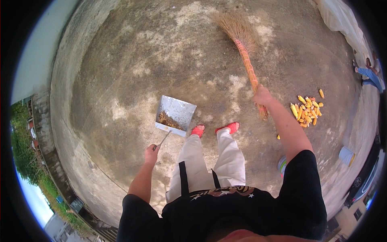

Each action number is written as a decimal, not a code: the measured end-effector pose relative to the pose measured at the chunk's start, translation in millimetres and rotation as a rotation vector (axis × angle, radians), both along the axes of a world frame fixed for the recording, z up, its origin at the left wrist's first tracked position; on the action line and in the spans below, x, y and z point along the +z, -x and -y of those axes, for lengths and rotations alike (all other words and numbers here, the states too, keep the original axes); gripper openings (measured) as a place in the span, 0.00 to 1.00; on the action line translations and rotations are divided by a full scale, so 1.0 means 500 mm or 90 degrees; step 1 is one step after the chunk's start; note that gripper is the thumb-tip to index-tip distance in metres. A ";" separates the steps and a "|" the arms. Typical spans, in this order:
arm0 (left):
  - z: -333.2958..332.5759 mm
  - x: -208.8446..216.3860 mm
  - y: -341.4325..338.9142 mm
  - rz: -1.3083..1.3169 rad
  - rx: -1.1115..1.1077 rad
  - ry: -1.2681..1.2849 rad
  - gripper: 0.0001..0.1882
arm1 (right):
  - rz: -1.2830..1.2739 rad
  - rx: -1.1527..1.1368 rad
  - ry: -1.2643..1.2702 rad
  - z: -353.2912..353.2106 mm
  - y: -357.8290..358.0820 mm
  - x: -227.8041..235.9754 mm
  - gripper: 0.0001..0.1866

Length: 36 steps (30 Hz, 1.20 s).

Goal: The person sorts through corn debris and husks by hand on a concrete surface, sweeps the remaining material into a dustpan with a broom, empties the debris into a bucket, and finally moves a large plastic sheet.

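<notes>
My left hand (151, 153) is closed round the thin handle of a metal dustpan (178, 109), which rests on the concrete left of my feet. Loose yellow-brown bits, perhaps grain and debris, lie along the dustpan's near side. In my right hand (263, 95) is the lower handle of a straw broom (246, 60), bound with reddish ties. Its bristles fan out away from me, toward the far side of the floor. From this view I cannot tell whether the bristle tips touch the ground.
A heap of corn cobs (309, 111) lies on the floor to the right, with one cob apart. Beyond my right arm stand a white bucket (346, 156) and a partly hidden container (281, 164). Another person (370, 75) is at the far right. A low wall (44, 125) borders the left.
</notes>
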<state>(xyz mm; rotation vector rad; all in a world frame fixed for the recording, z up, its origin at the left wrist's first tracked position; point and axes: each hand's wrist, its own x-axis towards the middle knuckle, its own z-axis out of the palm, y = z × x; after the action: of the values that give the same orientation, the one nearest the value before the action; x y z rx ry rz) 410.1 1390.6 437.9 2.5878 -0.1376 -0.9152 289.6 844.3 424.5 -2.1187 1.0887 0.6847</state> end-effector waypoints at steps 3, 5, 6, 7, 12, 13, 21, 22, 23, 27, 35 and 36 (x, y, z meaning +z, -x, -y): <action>-0.148 -0.033 0.001 0.010 0.076 -0.048 0.17 | -0.096 0.181 -0.041 -0.208 0.035 0.027 0.28; -0.183 -0.042 -0.014 0.023 0.099 -0.049 0.17 | -0.150 0.214 -0.115 -0.289 0.078 0.072 0.27; -0.200 -0.045 -0.026 0.038 0.108 -0.052 0.18 | -0.168 0.232 -0.148 -0.321 0.097 0.101 0.26; -0.248 -0.068 -0.028 0.057 0.117 -0.058 0.18 | -0.185 0.264 -0.155 -0.355 0.110 0.131 0.25; -0.327 -0.101 -0.067 0.040 0.089 -0.100 0.18 | -0.050 0.366 -0.176 -0.419 0.243 0.222 0.25; -0.350 -0.100 -0.060 0.038 0.081 -0.107 0.18 | -0.133 0.330 -0.192 -0.421 0.237 0.260 0.26; -0.417 -0.100 -0.080 0.007 0.018 -0.145 0.17 | -0.112 0.104 -0.025 -0.457 0.438 0.455 0.33; -0.422 -0.105 -0.079 0.009 0.021 -0.141 0.17 | -0.110 0.106 -0.021 -0.447 0.454 0.453 0.33; -0.427 -0.109 -0.075 0.018 -0.001 -0.147 0.17 | -0.107 -0.002 -0.006 -0.438 0.469 0.449 0.33; -0.433 -0.126 -0.060 0.050 -0.069 -0.138 0.17 | -0.085 -0.211 -0.023 -0.363 0.458 0.380 0.25; -0.501 -0.164 -0.059 0.100 -0.117 -0.153 0.16 | -0.152 -0.190 -0.075 -0.474 0.469 0.063 0.16; -0.508 -0.161 -0.055 0.093 -0.127 -0.143 0.16 | -0.181 -0.158 -0.066 -0.571 0.486 0.062 0.17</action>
<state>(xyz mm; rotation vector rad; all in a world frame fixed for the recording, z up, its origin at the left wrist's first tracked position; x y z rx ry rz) 437.6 1644.8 357.4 2.8911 -0.3578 -0.8499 46.8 1129.7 455.5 -1.7956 1.4073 0.9179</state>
